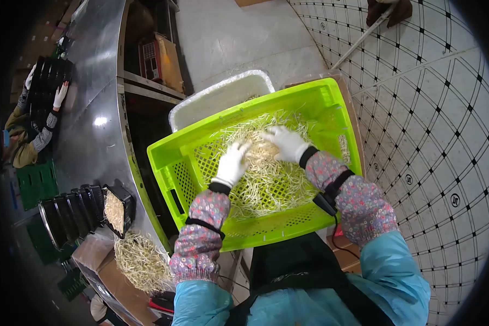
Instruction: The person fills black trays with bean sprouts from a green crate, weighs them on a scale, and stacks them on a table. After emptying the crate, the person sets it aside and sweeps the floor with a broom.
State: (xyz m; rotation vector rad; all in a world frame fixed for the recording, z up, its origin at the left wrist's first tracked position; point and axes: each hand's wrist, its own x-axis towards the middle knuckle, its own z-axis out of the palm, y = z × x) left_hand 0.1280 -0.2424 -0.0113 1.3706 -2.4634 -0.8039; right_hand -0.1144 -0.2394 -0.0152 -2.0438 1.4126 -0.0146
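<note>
A bright green perforated crate point(244, 239) holds a loose layer of pale bean sprouts point(261, 185). Inside it, my left hand point(232, 163), in a white glove, touches the sprouts left of the middle, its fingers partly spread. My right hand point(287, 144), also gloved in white, lies over the heap near the crate's far side, with fingers apart and slightly blurred. Both palms face the sprouts, and a small gap separates the hands. Some sprouts rest between the fingertips.
Beyond the crate stands a white tub point(223, 98). Along the left runs a metal table point(92, 108) with black trays point(73, 214), a sprout-filled tray point(114, 211) and a sprout pile point(141, 263). Across it, a co-worker's gloved hand point(60, 95) touches stacked black trays point(46, 87).
</note>
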